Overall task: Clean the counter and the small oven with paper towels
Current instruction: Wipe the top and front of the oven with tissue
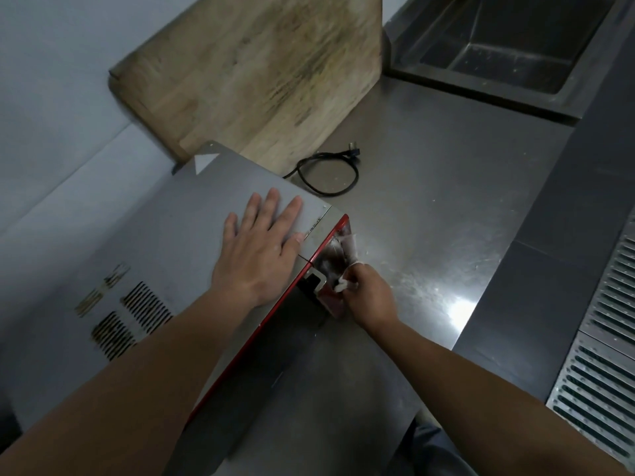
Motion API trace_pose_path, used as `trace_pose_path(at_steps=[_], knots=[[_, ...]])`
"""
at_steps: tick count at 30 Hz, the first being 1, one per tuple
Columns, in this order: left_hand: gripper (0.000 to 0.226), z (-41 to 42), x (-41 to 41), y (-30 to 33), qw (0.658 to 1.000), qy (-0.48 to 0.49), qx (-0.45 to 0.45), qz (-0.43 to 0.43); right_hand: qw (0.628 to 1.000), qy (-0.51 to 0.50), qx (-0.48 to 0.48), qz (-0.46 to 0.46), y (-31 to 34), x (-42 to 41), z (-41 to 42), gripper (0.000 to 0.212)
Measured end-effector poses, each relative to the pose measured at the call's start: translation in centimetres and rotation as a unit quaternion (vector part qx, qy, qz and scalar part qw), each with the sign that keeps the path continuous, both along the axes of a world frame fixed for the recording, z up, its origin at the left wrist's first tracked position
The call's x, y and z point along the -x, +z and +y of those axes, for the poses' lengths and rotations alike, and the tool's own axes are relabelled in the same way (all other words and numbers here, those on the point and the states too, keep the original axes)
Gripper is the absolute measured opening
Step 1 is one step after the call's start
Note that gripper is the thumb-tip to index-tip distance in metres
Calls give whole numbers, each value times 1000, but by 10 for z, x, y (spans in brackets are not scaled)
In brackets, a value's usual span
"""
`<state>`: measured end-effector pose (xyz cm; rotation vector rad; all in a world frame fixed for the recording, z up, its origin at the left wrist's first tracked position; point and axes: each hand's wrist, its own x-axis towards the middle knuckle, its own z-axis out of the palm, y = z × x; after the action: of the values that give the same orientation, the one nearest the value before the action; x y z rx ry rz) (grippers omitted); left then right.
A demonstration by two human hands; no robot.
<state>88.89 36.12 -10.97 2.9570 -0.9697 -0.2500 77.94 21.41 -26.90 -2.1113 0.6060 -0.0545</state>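
Stainless steel counter (429, 187) fills the view, running from the pale wall on the left out to its right edge, scratched and smeared with pale marks near the middle. One small oven (165, 255) sits at the counter's left side against the wall, grey top up, two blocks of vent slots near its back, red trim along the front edge. One big wooden cutting board (261, 73) leans up at the far left corner, just behind the oven, its face streaked dark. One sink basin (508, 46) is sunk into the far right corner; what shows of it holds only pale specks on the bottom. One slotted metal grate (604, 345) lies past the counter's right edge. One black power cord (326, 173) lies looped on the counter between oven and board, plug end free. Left hand (264, 249) lies flat on the oven's top near the front corner, fingers straight and spread. Right hand (371, 297) is curled tight around one crumpled paper towel (347, 255), pressing it against the grimy red front corner of the oven, beside the metal door handle (314, 280).
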Motion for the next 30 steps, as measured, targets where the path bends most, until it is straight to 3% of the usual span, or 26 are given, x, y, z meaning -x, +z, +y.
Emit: trace_pose_path(at_steps=[7, 11, 14, 19, 26, 30], knots=[[56, -2, 1, 1, 1000, 8, -10, 1, 977, -55, 5, -205, 68, -1, -12, 12], [56, -2, 1, 2, 1000, 13, -7, 2, 958, -26, 23, -285, 88, -3, -14, 13], [56, -1, 0, 2, 1000, 14, -6, -1, 966, 41, 53, -250, 68, -4, -20, 15], [59, 0, 4, 1, 1000, 19, -2, 0, 993, 69, 12, -92, 14, 8, -23, 17], [60, -1, 2, 2, 1000, 19, 14, 1, 988, 58, -5, -144, 13, 18, -8, 16], [60, -1, 1, 2, 1000, 13, 6, -1, 992, 48, 18, -119, -4, 49, -21, 21]])
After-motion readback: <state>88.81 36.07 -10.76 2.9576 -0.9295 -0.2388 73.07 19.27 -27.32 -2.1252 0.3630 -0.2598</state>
